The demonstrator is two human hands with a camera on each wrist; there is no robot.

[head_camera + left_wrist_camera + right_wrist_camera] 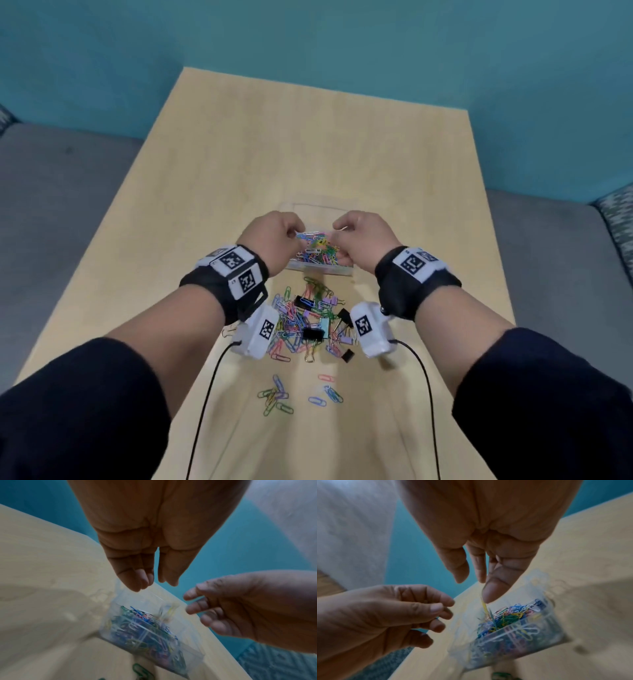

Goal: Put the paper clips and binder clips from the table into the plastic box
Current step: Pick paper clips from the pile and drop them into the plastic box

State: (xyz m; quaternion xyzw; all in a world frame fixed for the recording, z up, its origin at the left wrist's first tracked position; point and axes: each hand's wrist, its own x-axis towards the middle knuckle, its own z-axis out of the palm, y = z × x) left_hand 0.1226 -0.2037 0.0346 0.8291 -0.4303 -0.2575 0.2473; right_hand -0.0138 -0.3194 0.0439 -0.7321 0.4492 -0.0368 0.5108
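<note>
A few stray paper clips lie nearest on the tabletop, then a mixed heap of paper and binder clips: much remains. Beyond, the plastic box is already well filled. Above it, the left hand hangs loosely curled, empty; the right hand pinches a yellow clip.
</note>
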